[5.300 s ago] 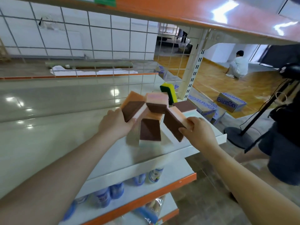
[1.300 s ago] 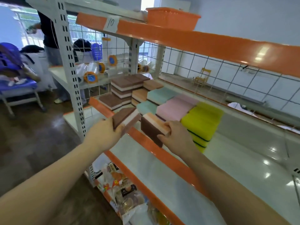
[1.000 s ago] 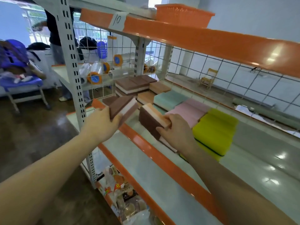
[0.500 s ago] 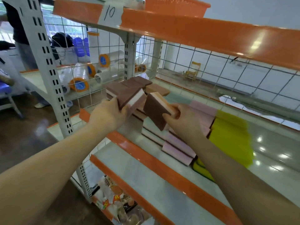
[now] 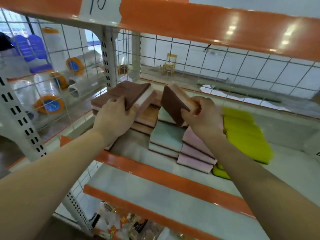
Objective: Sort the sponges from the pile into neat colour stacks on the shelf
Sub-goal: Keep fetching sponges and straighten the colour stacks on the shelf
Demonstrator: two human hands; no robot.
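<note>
1. Two sponges are being held above the shelf (image 5: 138, 153) in the head view, one in each bare hand, over a row of colour stacks already lying on its white surface.

2. A white sponge with a brown scouring face (image 5: 138, 94) is being gripped by the left hand (image 5: 114, 118), fingers curled over its near edge and thumb underneath, and is being held tilted just above the brown-topped stack (image 5: 107, 101) at the left end of the shelf.

3. An orange sponge with a brown scouring face (image 5: 174, 103) is being pinched by the right hand (image 5: 202, 115), thumb on the brown face and fingers wrapped round the orange edge; it is being carried on edge, brown side turned toward the camera, above the teal stack (image 5: 166, 137) and apart from the other held sponge.

4. Five groups are being shown side by side along the shelf: the brown-topped stack, an orange stack (image 5: 149, 116) beside it, then the teal stack, a pink stack (image 5: 195, 153) partly hidden by the right forearm, and a yellow-green stack (image 5: 245, 135) at the right, blurred.

5. An orange shelf edge bearing a paper label marked 10 (image 5: 98, 6) is being seen overhead, with a wire grid (image 5: 190, 54) closing the back.

6. Rolls of clear film with orange and blue ends (image 5: 50, 104) are being seen through the mesh on the neighbouring shelf to the left, and packaged goods (image 5: 124, 224) are lying on the lowest level.
</note>
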